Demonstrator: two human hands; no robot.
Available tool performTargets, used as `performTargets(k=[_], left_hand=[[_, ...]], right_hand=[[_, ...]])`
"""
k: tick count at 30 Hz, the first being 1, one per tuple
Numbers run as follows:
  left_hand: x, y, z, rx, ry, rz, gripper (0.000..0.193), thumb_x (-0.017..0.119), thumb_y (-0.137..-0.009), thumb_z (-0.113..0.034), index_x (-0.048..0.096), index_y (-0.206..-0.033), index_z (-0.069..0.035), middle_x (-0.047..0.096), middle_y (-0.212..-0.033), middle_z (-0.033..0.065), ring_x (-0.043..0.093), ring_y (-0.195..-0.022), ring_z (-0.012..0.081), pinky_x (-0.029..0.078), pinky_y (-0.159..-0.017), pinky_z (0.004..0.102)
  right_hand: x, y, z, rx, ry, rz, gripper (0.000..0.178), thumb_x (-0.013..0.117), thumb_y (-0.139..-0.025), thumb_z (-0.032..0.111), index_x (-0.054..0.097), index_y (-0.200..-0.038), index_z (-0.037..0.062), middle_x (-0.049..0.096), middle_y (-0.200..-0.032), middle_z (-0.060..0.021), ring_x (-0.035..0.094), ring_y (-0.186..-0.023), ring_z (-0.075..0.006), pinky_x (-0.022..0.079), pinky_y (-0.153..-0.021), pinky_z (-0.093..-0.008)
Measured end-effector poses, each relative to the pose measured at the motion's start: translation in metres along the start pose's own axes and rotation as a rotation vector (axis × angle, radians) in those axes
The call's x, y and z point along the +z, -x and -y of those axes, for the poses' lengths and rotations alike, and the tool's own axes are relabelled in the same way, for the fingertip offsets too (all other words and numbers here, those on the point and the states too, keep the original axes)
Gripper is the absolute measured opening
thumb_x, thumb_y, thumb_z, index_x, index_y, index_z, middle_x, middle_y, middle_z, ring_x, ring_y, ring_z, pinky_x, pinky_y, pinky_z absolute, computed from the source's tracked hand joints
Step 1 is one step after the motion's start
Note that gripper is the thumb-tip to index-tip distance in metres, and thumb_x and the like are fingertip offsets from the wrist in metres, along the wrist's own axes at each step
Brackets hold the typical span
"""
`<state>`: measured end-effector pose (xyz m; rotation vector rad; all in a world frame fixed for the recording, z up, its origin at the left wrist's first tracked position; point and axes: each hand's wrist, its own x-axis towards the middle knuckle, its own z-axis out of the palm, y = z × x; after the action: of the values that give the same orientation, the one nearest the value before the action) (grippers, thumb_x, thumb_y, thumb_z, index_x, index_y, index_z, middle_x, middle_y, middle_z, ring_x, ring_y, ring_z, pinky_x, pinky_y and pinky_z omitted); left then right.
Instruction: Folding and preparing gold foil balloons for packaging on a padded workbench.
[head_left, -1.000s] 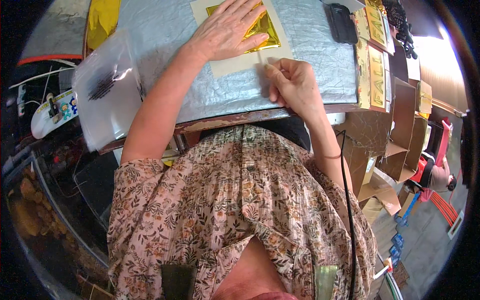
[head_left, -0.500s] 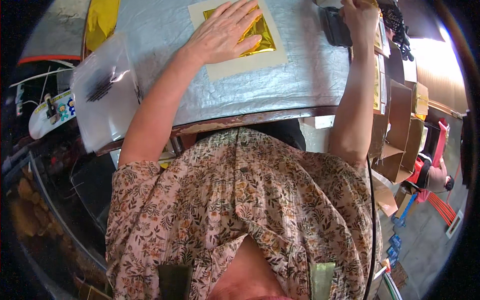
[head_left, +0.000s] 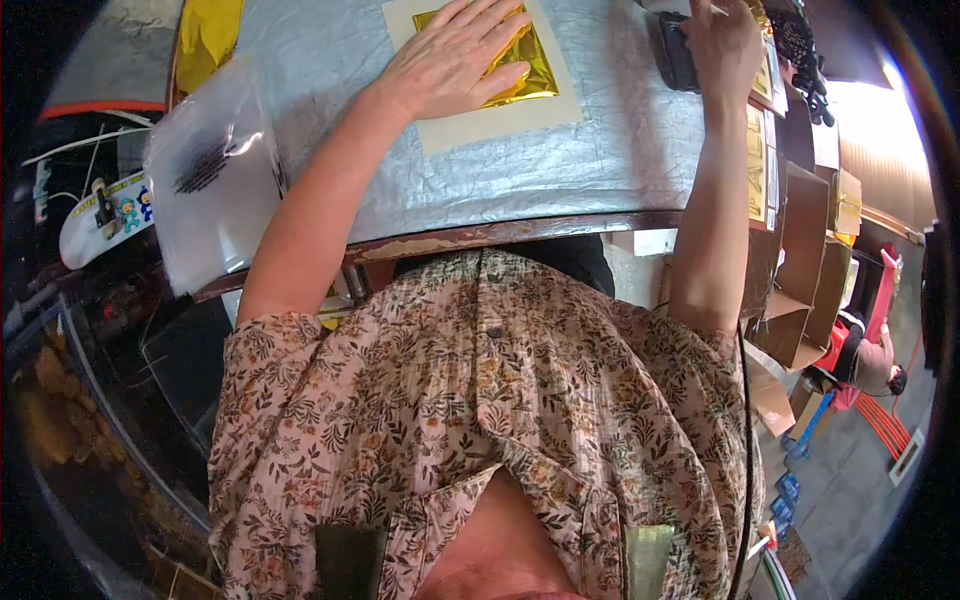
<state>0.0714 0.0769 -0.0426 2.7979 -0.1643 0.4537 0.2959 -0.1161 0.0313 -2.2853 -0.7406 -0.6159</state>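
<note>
My left hand [head_left: 455,65] lies flat with fingers spread on a shiny gold foil sheet [head_left: 540,75]. Under the foil is a larger cream-coloured sheet [head_left: 455,138], its border showing around it. Both rest on a table covered in silvery-blue sheeting [head_left: 480,195]. At the far right of the table, my right hand [head_left: 724,48] is closed, its fingers bent at the upper picture edge. A thin pale thing shows by its fingertips, too little of it to name. Just left of that hand sits a small black tray [head_left: 677,55].
Clear plastic bags [head_left: 215,190] hang over the table's left edge, near yellow foil [head_left: 207,45]. Along the right side stand framed gold panels [head_left: 757,165], open cardboard boxes [head_left: 795,270] and a black mesh item [head_left: 797,50]. Another person [head_left: 870,355] is farther off at right.
My right hand has shifted slightly right and its fingers have turned. My left hand stays flat on the gold foil. The whole view has moved a little.
</note>
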Motion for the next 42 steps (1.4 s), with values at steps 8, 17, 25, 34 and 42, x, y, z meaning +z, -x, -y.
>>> performTargets(k=[8,17,25,34,42], left_hand=[[0.001,0.003,0.003,0.005,-0.035,0.011,0.068,0.057,-0.097,-0.038,0.043,-0.149,0.005,0.039,-0.157,0.0264,0.034,-0.150,0.0370,0.024,-0.124,0.0475],[0.002,0.004,0.004,0.015,-0.013,-0.046,0.067,0.058,-0.096,-0.034,0.043,-0.149,0.005,0.040,-0.157,0.0271,0.034,-0.150,0.0377,0.024,-0.124,0.0482],[0.003,0.005,0.006,0.015,-0.025,-0.035,0.069,0.058,-0.096,-0.035,0.042,-0.150,0.005,0.038,-0.158,0.0267,0.033,-0.151,0.0375,0.023,-0.125,0.0485],[0.003,0.003,0.006,0.007,-0.033,0.000,0.070,0.058,-0.096,-0.037,0.041,-0.150,0.005,0.038,-0.158,0.0269,0.032,-0.151,0.0377,0.022,-0.125,0.0483],[0.005,0.004,0.007,0.010,-0.037,-0.013,0.071,0.059,-0.096,-0.039,0.042,-0.149,0.005,0.038,-0.158,0.0270,0.032,-0.151,0.0374,0.022,-0.125,0.0479]], right_hand=[[-0.029,0.159,0.056,-0.612,-0.080,0.418,0.053,0.076,-0.079,0.010,0.072,-0.129,0.0255,0.061,-0.139,-0.0067,0.061,-0.115,-0.0293,0.046,-0.099,-0.0437],[-0.028,0.170,0.064,-0.620,0.119,0.550,0.054,0.073,-0.086,0.013,0.068,-0.135,0.0339,0.045,-0.157,-0.0036,0.050,-0.135,-0.0284,0.037,-0.110,-0.0495],[-0.027,0.171,0.065,-0.592,0.106,0.522,0.052,0.071,-0.089,0.013,0.067,-0.137,0.0346,0.043,-0.159,-0.0032,0.048,-0.137,-0.0291,0.035,-0.112,-0.0520],[-0.024,0.172,0.065,-0.603,0.172,0.562,0.057,0.067,-0.089,0.009,0.064,-0.140,0.0358,0.041,-0.160,-0.0043,0.045,-0.140,-0.0307,0.032,-0.114,-0.0527],[-0.018,0.174,0.067,-0.614,0.143,0.542,0.061,0.068,-0.081,0.008,0.065,-0.137,0.0314,0.039,-0.161,-0.0096,0.041,-0.143,-0.0338,0.031,-0.114,-0.0575]])
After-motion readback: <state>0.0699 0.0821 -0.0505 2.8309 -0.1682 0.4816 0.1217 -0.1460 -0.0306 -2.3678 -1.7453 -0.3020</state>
